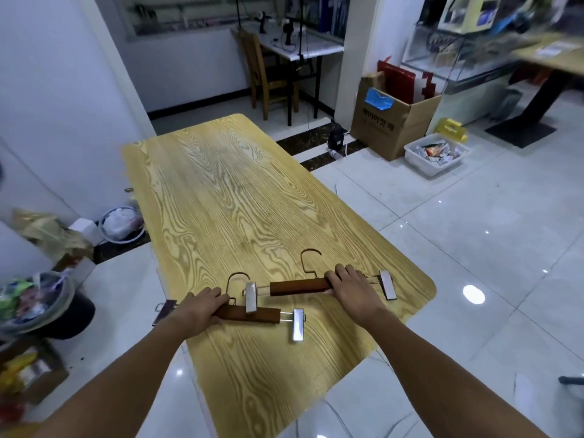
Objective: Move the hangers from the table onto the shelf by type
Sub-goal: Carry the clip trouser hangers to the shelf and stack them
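Close to the near end of the wooden table [237, 191] lie two clip hangers, each with a dark wooden bar, a metal hook and metal clips. The left hand [199, 311] curls around the left part of the nearer hanger [252, 314], whose left clip overhangs the table edge. The right hand [350, 286] grips the right end of the farther hanger [297, 286], whose left clip overlaps the nearer bar. Beyond, on the tiled floor, stand a cardboard box [388, 121] and a white tub [436, 156].
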Motion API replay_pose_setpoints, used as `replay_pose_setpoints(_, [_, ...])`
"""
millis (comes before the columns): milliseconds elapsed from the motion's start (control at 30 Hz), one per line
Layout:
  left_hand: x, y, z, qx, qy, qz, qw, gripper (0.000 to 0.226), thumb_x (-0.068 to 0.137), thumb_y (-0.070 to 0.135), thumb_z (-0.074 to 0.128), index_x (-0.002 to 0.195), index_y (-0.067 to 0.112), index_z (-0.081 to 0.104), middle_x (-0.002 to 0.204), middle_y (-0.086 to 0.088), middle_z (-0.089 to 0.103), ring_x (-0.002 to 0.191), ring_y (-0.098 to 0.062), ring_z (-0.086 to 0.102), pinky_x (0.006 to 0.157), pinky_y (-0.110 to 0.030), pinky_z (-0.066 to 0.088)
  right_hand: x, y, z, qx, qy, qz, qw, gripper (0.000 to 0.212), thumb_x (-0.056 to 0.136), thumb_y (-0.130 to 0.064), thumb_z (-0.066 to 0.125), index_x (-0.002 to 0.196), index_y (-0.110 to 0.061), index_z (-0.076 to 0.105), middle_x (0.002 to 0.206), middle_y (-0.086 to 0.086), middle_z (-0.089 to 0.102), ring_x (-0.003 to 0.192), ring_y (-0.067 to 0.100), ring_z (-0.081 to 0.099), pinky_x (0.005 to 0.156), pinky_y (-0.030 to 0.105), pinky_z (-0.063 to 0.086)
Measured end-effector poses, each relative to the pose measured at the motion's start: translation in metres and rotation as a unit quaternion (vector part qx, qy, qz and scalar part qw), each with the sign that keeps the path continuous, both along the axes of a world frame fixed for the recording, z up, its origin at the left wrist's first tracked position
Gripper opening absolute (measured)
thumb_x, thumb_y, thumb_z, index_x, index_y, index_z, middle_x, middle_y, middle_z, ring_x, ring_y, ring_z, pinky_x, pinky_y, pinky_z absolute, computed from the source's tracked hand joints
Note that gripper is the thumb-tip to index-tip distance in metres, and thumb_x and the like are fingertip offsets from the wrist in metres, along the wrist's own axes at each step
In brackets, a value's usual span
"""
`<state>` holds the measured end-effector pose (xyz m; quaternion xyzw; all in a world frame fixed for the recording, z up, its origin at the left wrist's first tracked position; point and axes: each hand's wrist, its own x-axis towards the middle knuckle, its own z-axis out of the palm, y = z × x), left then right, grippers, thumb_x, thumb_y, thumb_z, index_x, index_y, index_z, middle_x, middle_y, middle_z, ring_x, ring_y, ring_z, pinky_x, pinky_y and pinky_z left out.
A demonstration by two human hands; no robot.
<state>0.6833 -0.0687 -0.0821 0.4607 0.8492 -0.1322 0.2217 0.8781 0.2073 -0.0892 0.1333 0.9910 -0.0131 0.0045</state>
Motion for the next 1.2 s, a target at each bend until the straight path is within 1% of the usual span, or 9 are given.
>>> replay_pose_setpoints(100, [-0.003,-0.012,0.026,0.026,0.018,0.037,0.999,0.042,0.095,0.039,0.048,0.133,0.022,0.040,0.129,-0.003,0.041,0.119,-0.021,0.039,0.092,-0.038,0.038,-0.011,-0.006,0.023,0.020,0.034,0.006,0.999,0.076,0.099,-0.049,-0.005,0.092,-0.015,0.063,0.085,0.003,0.061,0.072,0.021,0.059,0.060,0.033,0.052])
replay_pose_setpoints(167, [-0.006,-0.023,0.043,0.040,0.043,0.057,0.997,0.042,0.094,0.041,0.049,0.130,0.022,0.042,0.127,-0.002,0.042,0.118,-0.021,0.040,0.090,-0.038,0.037,-0.021,-0.013,0.038,0.040,0.058,0.018,0.997,0.076,0.098,-0.051,-0.004,0.092,-0.016,0.062,0.085,0.003,0.060,0.073,0.022,0.059,0.060,0.034,0.051])
replay_pose_setpoints(400, [-0.017,-0.083,0.097,0.120,0.072,0.139,0.980,0.039,0.089,0.041,0.058,0.122,0.022,0.051,0.117,-0.001,0.047,0.114,-0.021,0.045,0.088,-0.035,0.038,-0.057,-0.057,0.083,0.047,0.140,0.077,0.986,0.066,0.089,-0.059,0.014,0.108,-0.016,0.060,0.100,0.004,0.058,0.091,0.024,0.055,0.080,0.036,0.048])
replay_pose_setpoints(633, [-0.017,-0.160,0.161,0.199,0.126,0.188,0.954,0.038,0.082,0.035,0.068,0.113,0.015,0.061,0.110,-0.006,0.061,0.104,-0.024,0.054,0.087,-0.034,0.044,-0.083,-0.116,0.132,0.122,0.215,0.152,0.957,0.052,0.084,-0.059,0.029,0.084,-0.018,0.062,0.078,0.000,0.057,0.069,0.019,0.056,0.062,0.030,0.049])
replay_pose_setpoints(900, [0.014,-0.259,0.239,0.273,0.227,0.273,0.894,0.039,0.081,0.036,0.069,0.114,0.017,0.060,0.111,-0.003,0.059,0.108,-0.023,0.055,0.090,-0.032,0.044,-0.113,-0.214,0.196,0.153,0.298,0.217,0.917,0.048,0.086,-0.057,0.034,0.082,-0.017,0.062,0.078,0.001,0.056,0.067,0.022,0.055,0.060,0.033,0.049])
replay_pose_setpoints(1000, [0.037,-0.313,0.262,0.276,0.252,0.311,0.874,0.040,0.082,0.034,0.068,0.118,0.017,0.058,0.113,-0.004,0.057,0.110,-0.022,0.055,0.090,-0.033,0.044,-0.117,-0.262,0.218,0.151,0.338,0.254,0.894,0.038,0.076,-0.054,0.065,0.080,-0.017,0.063,0.076,0.002,0.057,0.065,0.024,0.056,0.059,0.033,0.049])
replay_pose_setpoints(1067, [0.054,-0.346,0.275,0.277,0.268,0.334,0.860,0.040,0.083,0.033,0.068,0.119,0.018,0.058,0.114,-0.004,0.057,0.110,-0.022,0.055,0.089,-0.033,0.043,-0.119,-0.292,0.229,0.146,0.365,0.279,0.876,0.040,0.066,-0.053,0.076,0.079,-0.017,0.063,0.074,0.002,0.057,0.063,0.023,0.057,0.058,0.032,0.048])
replay_pose_setpoints(1133, [0.076,-0.383,0.285,0.278,0.289,0.357,0.843,0.037,0.083,0.031,0.067,0.116,0.017,0.060,0.114,-0.004,0.058,0.110,-0.022,0.055,0.089,-0.033,0.043,-0.119,-0.326,0.238,0.139,0.388,0.303,0.859,0.040,0.067,-0.054,0.074,0.079,-0.018,0.064,0.074,0.002,0.057,0.062,0.023,0.056,0.058,0.032,0.048])
replay_pose_setpoints(1200, [0.099,-0.420,0.292,0.278,0.305,0.380,0.827,0.035,0.082,0.029,0.068,0.114,0.017,0.061,0.114,-0.004,0.059,0.111,-0.022,0.055,0.089,-0.033,0.043,-0.116,-0.360,0.244,0.127,0.408,0.329,0.842,0.039,0.075,-0.057,0.059,0.080,-0.018,0.064,0.075,0.002,0.057,0.062,0.023,0.056,0.058,0.032,0.048])
